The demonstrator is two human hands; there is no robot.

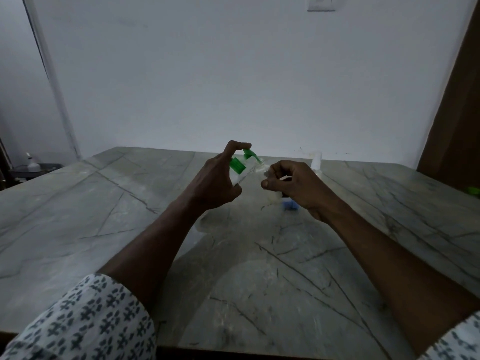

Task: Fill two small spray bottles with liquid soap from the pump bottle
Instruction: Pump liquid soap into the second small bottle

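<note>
Two hands meet above the middle of a grey, veined tabletop [104, 209], close together but not touching. The left hand [215, 180] grips the pump bottle [237, 166], with its forefinger curled over the green pump head. The bottle's long axis tilts, base toward 7 o'clock and pump toward 1 o'clock. The spout points toward 4 o'clock, at the mouth of a small clear bottle [261, 169]. The right hand [298, 185] holds this bottle just at 3 o'clock of the pump, fingers and thumb curled round it. Blur hides how the bottle tilts. At 1 o'clock of the right hand, a second bottle [316, 162] stands upright on the tabletop. A blue object [291, 206] lies beneath the right hand.
</note>
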